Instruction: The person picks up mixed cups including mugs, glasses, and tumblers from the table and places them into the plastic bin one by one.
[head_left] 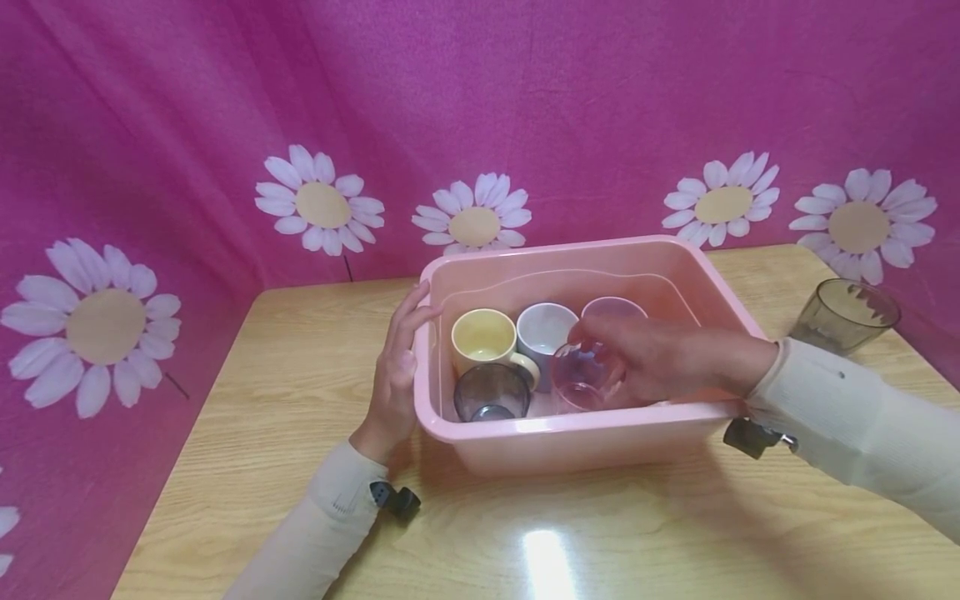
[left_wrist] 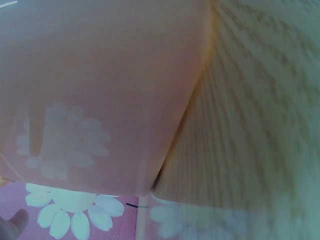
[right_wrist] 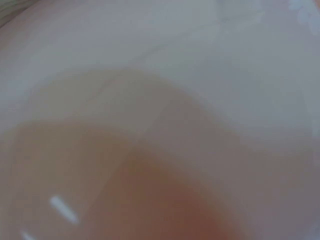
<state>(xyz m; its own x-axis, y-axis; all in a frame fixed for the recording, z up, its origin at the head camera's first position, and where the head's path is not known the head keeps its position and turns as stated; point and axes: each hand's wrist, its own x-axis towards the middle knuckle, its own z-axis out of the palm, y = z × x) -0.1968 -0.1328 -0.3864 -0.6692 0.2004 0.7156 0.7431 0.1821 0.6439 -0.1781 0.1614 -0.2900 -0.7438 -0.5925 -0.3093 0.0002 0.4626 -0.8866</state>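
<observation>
My right hand (head_left: 637, 354) reaches into a pink plastic tub (head_left: 592, 446) and holds a clear pinkish glass (head_left: 581, 383) by its side. Fingers of my left hand (head_left: 393, 375) rest along the tub's left rim, fairly straight. Inside the tub stand a yellow mug (head_left: 483, 333), a white and grey cup (head_left: 547, 323) and another pinkish glass (head_left: 615, 307), partly covered by my right hand. A dark see-through glass bowl or cup (head_left: 492, 393) sits near the front left corner. The right wrist view is too blurred to make out the grip.
A brown-tinted glass (head_left: 843, 317) stands on the wooden table (head_left: 300, 392), right of the tub. Behind the table hangs a magenta cloth (head_left: 585, 125) with white flowers. The tub's outer wall (left_wrist: 110, 100) fills much of the left wrist view.
</observation>
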